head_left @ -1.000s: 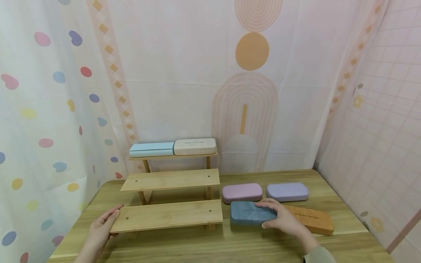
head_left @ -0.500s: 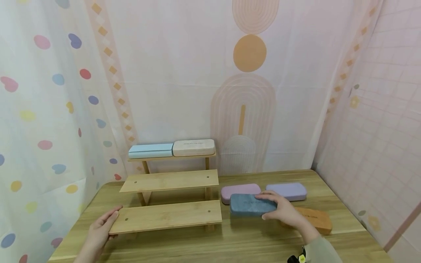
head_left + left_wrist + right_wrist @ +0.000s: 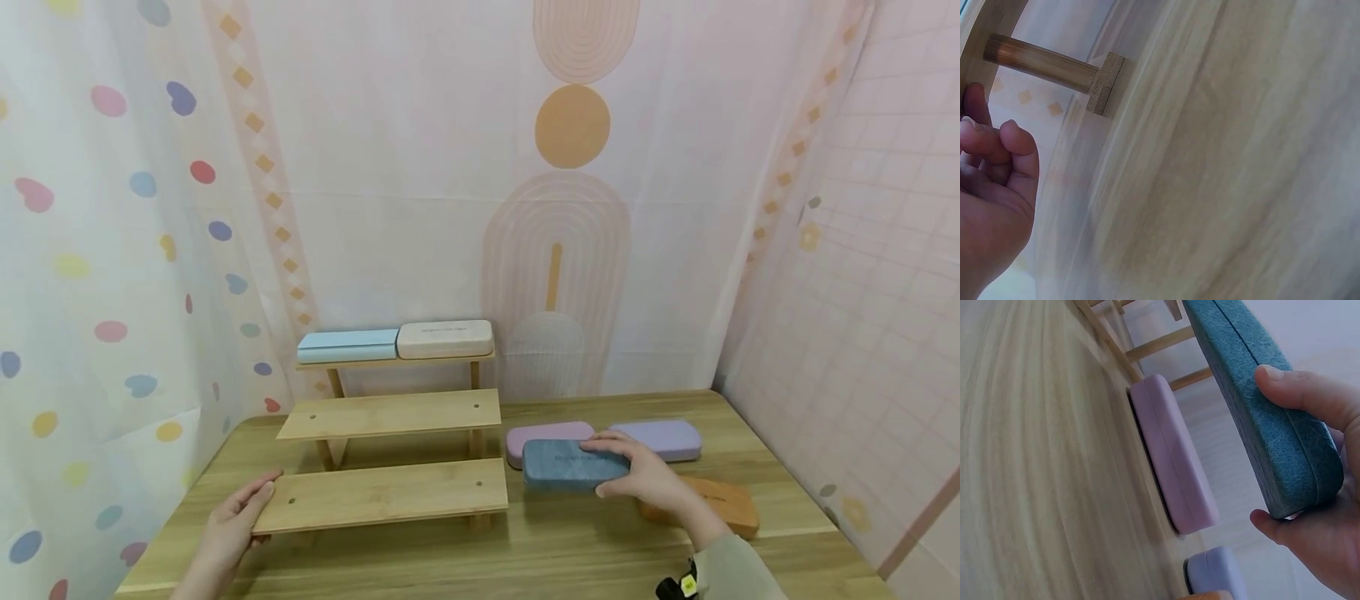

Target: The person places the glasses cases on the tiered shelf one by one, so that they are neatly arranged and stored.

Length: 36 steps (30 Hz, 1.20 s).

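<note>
My right hand [image 3: 648, 475] holds a teal-blue glasses case [image 3: 558, 467] by its right end, thumb on the near side and fingers over the top. In the right wrist view this case [image 3: 1260, 400] is raised above the table. My left hand [image 3: 232, 521] pinches the left end of the lowest board of a three-step wooden rack [image 3: 382, 497]. The left wrist view shows the left hand [image 3: 997, 181] beside a round leg [image 3: 1044, 65] of the rack. A light-blue case [image 3: 348, 346] and a cream case [image 3: 446, 339] lie side by side on the top step.
Behind the teal-blue case lie a pink case [image 3: 543, 435] and a lavender case [image 3: 663, 439] on the wooden table [image 3: 570, 567]. An orange-brown case [image 3: 716, 504] lies partly behind the right forearm. Patterned curtains [image 3: 405, 250] hang close behind and on both sides.
My right hand has lifted the teal-blue case off the table, and it now overlaps the pink case in the head view. The left hand has stayed on the rack.
</note>
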Available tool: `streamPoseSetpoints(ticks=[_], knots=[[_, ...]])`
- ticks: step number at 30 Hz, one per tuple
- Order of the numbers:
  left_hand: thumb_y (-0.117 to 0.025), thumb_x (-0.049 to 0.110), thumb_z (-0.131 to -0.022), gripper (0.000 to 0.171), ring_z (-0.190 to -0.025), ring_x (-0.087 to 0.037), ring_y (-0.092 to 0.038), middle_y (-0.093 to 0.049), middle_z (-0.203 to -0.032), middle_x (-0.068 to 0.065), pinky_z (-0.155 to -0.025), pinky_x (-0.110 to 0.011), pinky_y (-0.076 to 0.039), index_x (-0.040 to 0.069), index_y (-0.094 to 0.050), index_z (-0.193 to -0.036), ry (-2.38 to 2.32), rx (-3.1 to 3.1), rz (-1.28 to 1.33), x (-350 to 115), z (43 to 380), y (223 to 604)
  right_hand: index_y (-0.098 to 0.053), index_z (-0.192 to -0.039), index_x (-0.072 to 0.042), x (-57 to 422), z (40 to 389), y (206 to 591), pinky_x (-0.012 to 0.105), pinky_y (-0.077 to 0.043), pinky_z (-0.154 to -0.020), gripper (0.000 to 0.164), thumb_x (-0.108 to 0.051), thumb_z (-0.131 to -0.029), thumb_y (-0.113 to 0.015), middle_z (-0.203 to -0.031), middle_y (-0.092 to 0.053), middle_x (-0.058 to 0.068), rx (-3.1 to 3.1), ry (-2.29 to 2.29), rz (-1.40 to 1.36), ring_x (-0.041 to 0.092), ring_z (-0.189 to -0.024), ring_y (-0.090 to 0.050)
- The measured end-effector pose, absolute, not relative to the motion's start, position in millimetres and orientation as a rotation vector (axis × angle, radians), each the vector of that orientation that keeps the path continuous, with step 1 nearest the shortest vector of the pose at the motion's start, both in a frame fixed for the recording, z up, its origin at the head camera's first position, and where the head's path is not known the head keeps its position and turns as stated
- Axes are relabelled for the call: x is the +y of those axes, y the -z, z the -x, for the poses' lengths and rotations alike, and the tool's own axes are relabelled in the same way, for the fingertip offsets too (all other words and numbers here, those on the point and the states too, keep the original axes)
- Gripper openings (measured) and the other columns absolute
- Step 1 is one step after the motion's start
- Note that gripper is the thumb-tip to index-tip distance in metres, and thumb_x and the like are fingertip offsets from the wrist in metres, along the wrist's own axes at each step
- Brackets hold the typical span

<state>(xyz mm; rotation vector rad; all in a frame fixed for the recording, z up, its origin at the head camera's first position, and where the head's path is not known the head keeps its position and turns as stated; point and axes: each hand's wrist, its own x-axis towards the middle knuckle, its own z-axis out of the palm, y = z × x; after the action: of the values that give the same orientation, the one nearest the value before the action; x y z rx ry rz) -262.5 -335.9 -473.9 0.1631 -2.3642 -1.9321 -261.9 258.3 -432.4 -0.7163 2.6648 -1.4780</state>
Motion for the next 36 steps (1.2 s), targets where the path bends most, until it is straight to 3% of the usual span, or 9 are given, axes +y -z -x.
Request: streamPoseSetpoints(ticks=[8,13,21,29,33,36], knots=[[-0.056,0.045,-0.097,0.029,-0.060,-0.012,-0.054,-0.060,-0.093,0.029,-0.049,-0.025,-0.047,0.037,-0.065,-0.123,1.914,-2.381,-0.156,-334.6,261.6,470.4,-0.060,-0.133,-0.018,252.4,264.7,424.9,0.068,-0.029,-0.100,0.061,-0.021,-0.076,-0.083,-0.147,-0.036,0.022,2.647,1.499,0.686,0.047,-0.135,-0.028],[-0.057,0.045,-0.096,0.032,-0.059,-0.012,-0.054,-0.060,-0.092,0.028,-0.048,-0.025,-0.047,0.034,-0.065,-0.125,1.899,-2.383,-0.164,-333.4,260.8,468.7,-0.060,-0.133,-0.019,247.4,267.4,417.5,0.065,-0.031,-0.100,0.061,-0.021,-0.077,-0.083,-0.144,-0.042,0.015,2.671,1.499,0.727,0.043,-0.132,-0.033],[-0.059,0.050,-0.094,0.024,-0.067,-0.013,-0.055,-0.058,-0.095,0.030,-0.050,-0.026,-0.048,0.043,-0.065,-0.116,1.884,-2.415,-0.189,-334.7,260.6,470.8,-0.060,-0.132,-0.025,238.0,275.2,409.1,0.064,-0.032,-0.101,0.060,-0.024,-0.077,-0.083,-0.144,-0.043,0.005,2.735,1.435,0.760,0.038,-0.134,-0.034],[-0.061,0.050,-0.092,0.010,-0.069,-0.013,-0.055,-0.057,-0.094,0.032,-0.051,-0.027,-0.048,0.052,-0.063,-0.102,1.872,-2.428,-0.224,-338.5,259.6,472.4,-0.060,-0.133,-0.025,215.2,288.6,397.8,0.057,-0.035,-0.102,0.061,-0.026,-0.077,-0.084,-0.144,-0.043,0.003,2.720,1.446,0.842,0.033,-0.133,-0.037],[-0.061,0.051,-0.092,0.016,-0.062,-0.013,-0.053,-0.059,-0.095,0.028,-0.050,-0.027,-0.047,0.048,-0.064,-0.107,1.857,-2.443,-0.221,-338.6,259.8,471.6,-0.060,-0.134,-0.023,203.2,295.5,392.8,0.056,-0.036,-0.101,0.062,-0.027,-0.076,-0.084,-0.143,-0.044,0.003,2.714,1.464,0.867,0.032,-0.132,-0.038],[-0.061,0.049,-0.093,0.036,-0.056,-0.012,-0.051,-0.062,-0.094,0.026,-0.049,-0.026,-0.047,0.033,-0.065,-0.124,1.821,-2.436,-0.189,-336.5,262.9,468.7,-0.060,-0.135,-0.022,195.5,300.8,389.2,0.056,-0.036,-0.101,0.062,-0.024,-0.077,-0.084,-0.143,-0.044,0.003,2.708,1.475,0.877,0.032,-0.132,-0.038]])
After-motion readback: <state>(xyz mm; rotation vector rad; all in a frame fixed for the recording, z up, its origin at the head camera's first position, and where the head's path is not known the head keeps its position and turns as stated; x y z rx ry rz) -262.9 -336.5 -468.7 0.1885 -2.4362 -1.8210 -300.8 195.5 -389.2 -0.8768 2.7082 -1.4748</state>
